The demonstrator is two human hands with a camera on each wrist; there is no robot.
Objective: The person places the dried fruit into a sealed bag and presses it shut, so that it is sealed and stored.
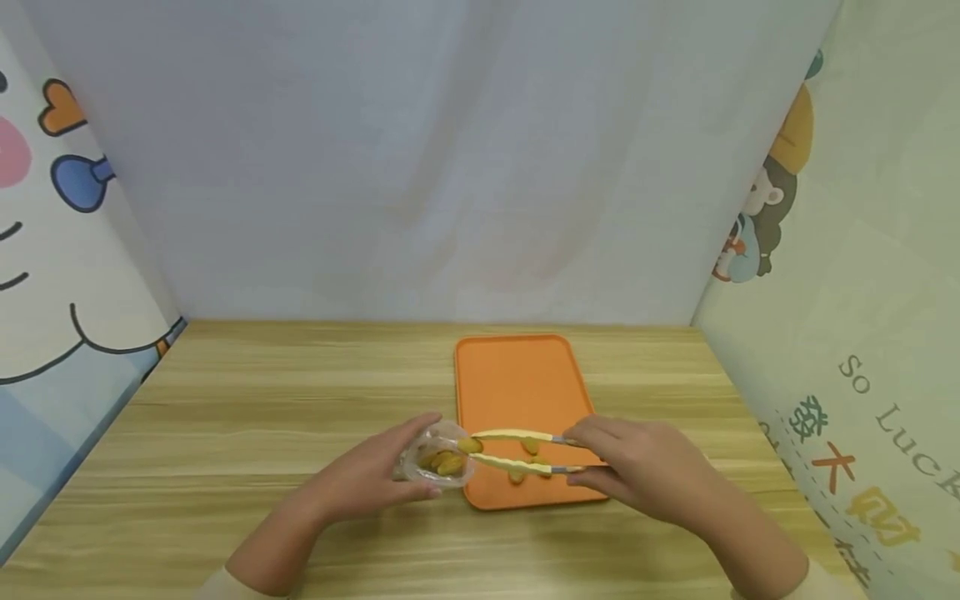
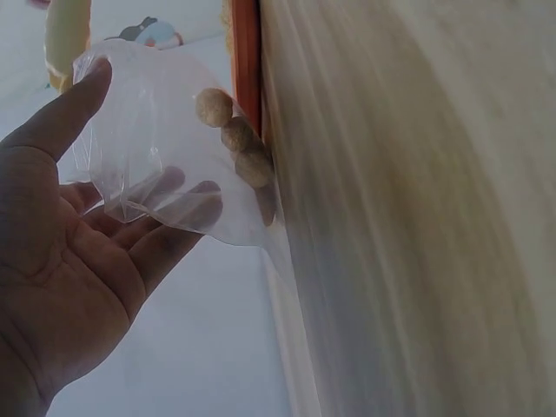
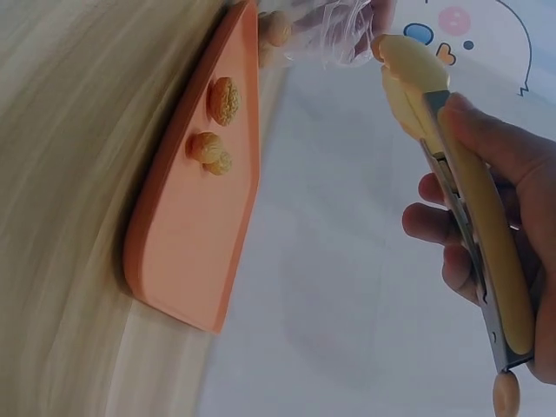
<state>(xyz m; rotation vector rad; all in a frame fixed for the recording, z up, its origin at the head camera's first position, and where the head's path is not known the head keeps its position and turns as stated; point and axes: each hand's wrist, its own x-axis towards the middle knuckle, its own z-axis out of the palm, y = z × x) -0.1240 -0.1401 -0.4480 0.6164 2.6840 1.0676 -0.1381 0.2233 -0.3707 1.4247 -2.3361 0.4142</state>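
Note:
My left hand point(image 1: 375, 471) holds a clear plastic bag point(image 2: 148, 113) between thumb and fingers, its mouth facing right. Several wrinkled tan nuts point(image 2: 236, 135), walnut-like in look, lie inside it. My right hand point(image 1: 645, 467) grips a pair of yellow-tipped tongs point(image 3: 473, 208) by the handles. Between the tong tips, at the bag's mouth, is one nut point(image 1: 470, 446). Beneath the tongs an orange tray point(image 1: 517, 375) carries several more nuts point(image 3: 224, 101). In the head view the tongs partly cover these.
The tray lies flat on a wood-grain table point(image 1: 300, 375), just right of the bag. A pale curtain point(image 1: 420, 167) hangs behind the table. Printed panels stand at both sides, with lettering on the right panel point(image 1: 862, 400).

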